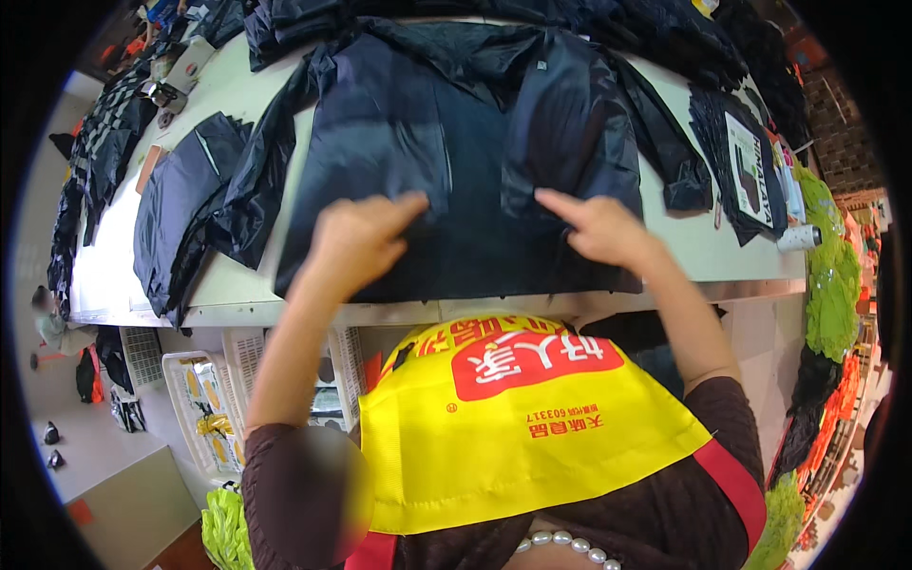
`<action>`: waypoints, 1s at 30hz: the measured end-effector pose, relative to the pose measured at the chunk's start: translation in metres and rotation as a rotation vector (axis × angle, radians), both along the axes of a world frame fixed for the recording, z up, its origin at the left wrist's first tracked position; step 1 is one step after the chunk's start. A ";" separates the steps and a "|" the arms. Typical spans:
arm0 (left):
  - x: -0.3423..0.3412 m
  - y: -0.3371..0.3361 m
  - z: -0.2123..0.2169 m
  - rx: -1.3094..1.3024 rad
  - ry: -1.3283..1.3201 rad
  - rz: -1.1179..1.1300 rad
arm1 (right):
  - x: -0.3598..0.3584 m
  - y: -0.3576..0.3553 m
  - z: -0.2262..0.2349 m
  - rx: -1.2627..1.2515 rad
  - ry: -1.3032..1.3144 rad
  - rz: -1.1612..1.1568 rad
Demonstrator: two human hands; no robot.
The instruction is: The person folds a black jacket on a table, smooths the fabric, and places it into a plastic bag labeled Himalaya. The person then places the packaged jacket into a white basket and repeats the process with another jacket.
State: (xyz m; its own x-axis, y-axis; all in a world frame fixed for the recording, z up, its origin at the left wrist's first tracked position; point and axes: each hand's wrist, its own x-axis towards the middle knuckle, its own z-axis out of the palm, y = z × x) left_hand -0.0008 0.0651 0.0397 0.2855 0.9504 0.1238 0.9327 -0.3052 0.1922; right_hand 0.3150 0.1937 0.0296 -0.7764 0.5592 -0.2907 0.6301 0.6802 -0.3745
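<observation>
- While both forearms come up from the lower edge, bare from the brown sleeves, the two hands sit on a dark navy jacket (pixel 456 161) spread flat on the white tabletop (pixel 237 85).
- Left hand (pixel 356 237): mostly curled, index finger stretched out and pressing the fabric near the jacket's centre line; grips nothing that I can see.
- Right hand (pixel 598 228): same pose, index finger pointing inward and touching the cloth, other fingers folded; no hold visible.
- Fingertips point toward each other, apart, with the jacket's middle strip between them.
- Count: two hands, one jacket under them, one folded dark garment (pixel 180 209) well off to the left on the tabletop, one stack of packed dark garments (pixel 741 161) at the right edge, one white roll (pixel 798 237) just beside that stack.
- Jacket lies straight ahead of the person, its lower hem at the near tabletop edge, both hands on its lower half.
- Yellow apron (pixel 513 427) with a red patch covers the person's front.
- White wire basket (pixel 199 408) sits below the tabletop, left side.
</observation>
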 end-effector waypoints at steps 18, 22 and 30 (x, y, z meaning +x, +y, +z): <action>0.069 -0.024 -0.150 -0.303 -0.428 0.460 | -0.067 -0.015 -0.144 0.125 0.034 -0.635; 0.071 -0.007 -0.144 -0.442 -0.415 0.500 | -0.044 -0.006 -0.141 0.016 0.086 -0.616; 0.128 0.035 -0.156 -0.385 -0.347 0.292 | -0.068 0.045 -0.109 0.013 -0.111 -0.803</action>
